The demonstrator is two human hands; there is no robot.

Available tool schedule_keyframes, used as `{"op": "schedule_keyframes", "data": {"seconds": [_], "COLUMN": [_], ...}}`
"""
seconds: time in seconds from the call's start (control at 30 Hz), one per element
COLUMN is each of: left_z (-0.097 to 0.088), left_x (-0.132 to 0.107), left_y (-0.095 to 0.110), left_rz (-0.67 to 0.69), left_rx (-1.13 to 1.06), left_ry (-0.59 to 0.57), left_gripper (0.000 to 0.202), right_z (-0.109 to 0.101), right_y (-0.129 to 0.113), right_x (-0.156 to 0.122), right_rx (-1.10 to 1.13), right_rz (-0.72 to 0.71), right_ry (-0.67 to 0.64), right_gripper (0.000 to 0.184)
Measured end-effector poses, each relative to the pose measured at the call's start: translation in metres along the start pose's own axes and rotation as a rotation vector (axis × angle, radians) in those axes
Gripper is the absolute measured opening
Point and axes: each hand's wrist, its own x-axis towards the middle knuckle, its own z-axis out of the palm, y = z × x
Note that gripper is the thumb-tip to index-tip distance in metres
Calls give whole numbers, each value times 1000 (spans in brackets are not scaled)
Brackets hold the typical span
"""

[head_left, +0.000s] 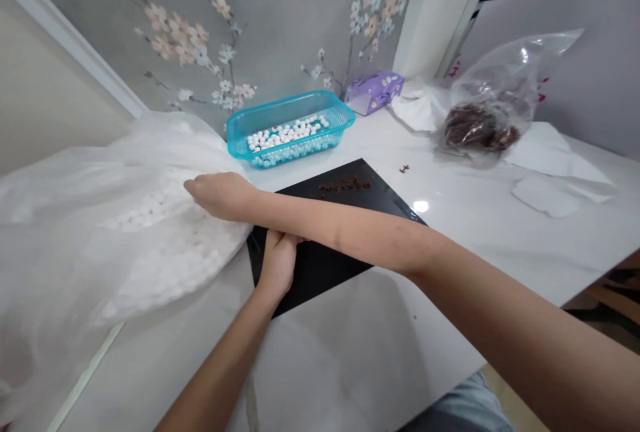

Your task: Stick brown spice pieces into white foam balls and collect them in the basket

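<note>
My right hand [220, 196] reaches across to the left, its fingers curled closed over the translucent white bag [200, 139] of small white balls [150, 209]. Whether anything is pinched in those fingers is hidden. Beneath my right forearm, my left hand [280, 260] is over the left part of a black mat [320, 272]. Its fingers look closed, but the forearm covers their tips and whatever they may hold. Small dark brown pieces [347, 185] lie in a loose heap at the far side of the mat.
A blue plastic basket [290, 104] with white balls stands behind the mat. Further right are a purple tissue packet [375, 92], a clear bag of brown pieces [483, 125] and white paper [545, 197]. One brown piece [405, 169] lies on the white table [460, 219].
</note>
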Motion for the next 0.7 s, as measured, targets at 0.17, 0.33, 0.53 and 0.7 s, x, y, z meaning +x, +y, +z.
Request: {"op": "schedule_keyframes", "data": {"seconds": [0.17, 0.33, 0.53, 0.7], "left_z": [1, 5, 6, 6], "left_x": [1, -1, 0, 1], "left_y": [5, 11, 14, 13], "left_rz": [-33, -76, -76, -48], "left_rx": [-1, 7, -124, -80], "left_ry": [-35, -19, 53, 81], "left_gripper": [10, 15, 30, 35], "right_z": [-25, -56, -82, -80], "right_y": [-5, 2, 24, 29], "right_x": [-17, -58, -125, -159], "right_rx": [-85, 74, 215, 219], "right_rz": [14, -10, 149, 208], "right_ry": [91, 233, 344, 251], "right_gripper": [6, 7, 7, 6]}}
